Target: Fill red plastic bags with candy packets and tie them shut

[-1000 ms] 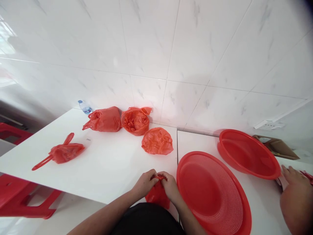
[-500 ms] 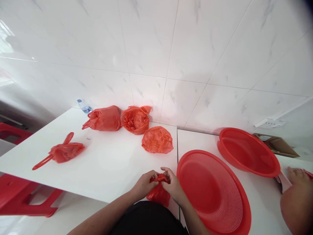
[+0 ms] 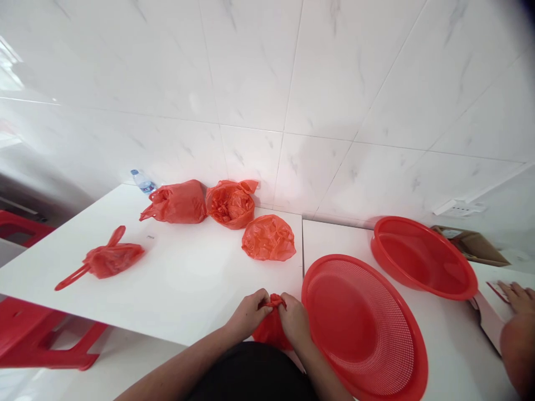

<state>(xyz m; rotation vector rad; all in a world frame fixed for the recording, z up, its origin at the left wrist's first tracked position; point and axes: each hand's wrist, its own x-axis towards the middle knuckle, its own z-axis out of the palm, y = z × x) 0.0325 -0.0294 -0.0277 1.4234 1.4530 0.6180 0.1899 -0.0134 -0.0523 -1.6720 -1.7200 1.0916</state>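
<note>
My left hand [image 3: 248, 314] and my right hand [image 3: 295, 320] pinch the gathered top of a red plastic bag [image 3: 271, 328] at the table's near edge. The bag's body hangs below my fingers, partly hidden by my hands. Farther along the white table [image 3: 179, 284] lie several other red plastic bags: a stuffed one [image 3: 178, 202], an open one [image 3: 230, 204], a rounded one [image 3: 268, 238], and a knotted one with handles [image 3: 107, 260].
A red mesh basket [image 3: 363, 328] lies tilted right of my hands, with a red basin [image 3: 423, 257] beyond it. A co-worker's hand [image 3: 517, 297] rests on a pale card [image 3: 493, 312]. A water bottle [image 3: 142, 181] stands behind the bags. A red stool [image 3: 37, 345] stands left below the table.
My hands have drawn together around the bag's neck, gathering it tighter. The co-worker's hand has moved right and lower, uncovering more of the pale card.
</note>
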